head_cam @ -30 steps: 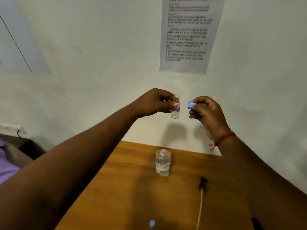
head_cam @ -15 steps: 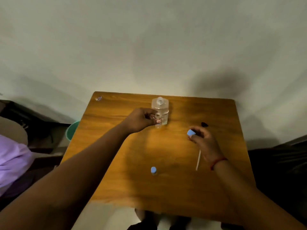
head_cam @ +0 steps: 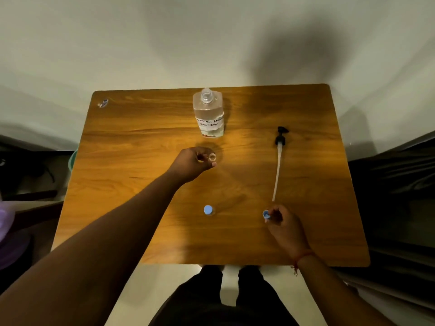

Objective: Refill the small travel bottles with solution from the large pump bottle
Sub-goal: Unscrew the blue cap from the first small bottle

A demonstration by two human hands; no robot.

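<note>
On the wooden table (head_cam: 131, 161) my left hand (head_cam: 194, 164) grips a small clear travel bottle (head_cam: 212, 157), uncapped, its round mouth facing up at me. Behind it stands the large clear bottle (head_cam: 208, 114) with a handwritten label and no pump on its neck. The pump head with its long white tube (head_cam: 279, 161) lies flat to the right. My right hand (head_cam: 282, 222) pinches a small blue cap (head_cam: 266, 214) just over the table, near the tube's end. A second small bottle with a blue cap (head_cam: 208, 210) stands near the front middle.
A small scrap or sticker (head_cam: 102, 103) lies at the table's far left corner. The wall runs right behind the table. A green bin (head_cam: 71, 158) peeks out at the left edge. Dark objects sit on the floor at both sides. My legs show below the front edge.
My head has tipped down from the wall to the table. Both hands came down: the left with the open small bottle to the table's middle, the right with the blue cap toward the front right.
</note>
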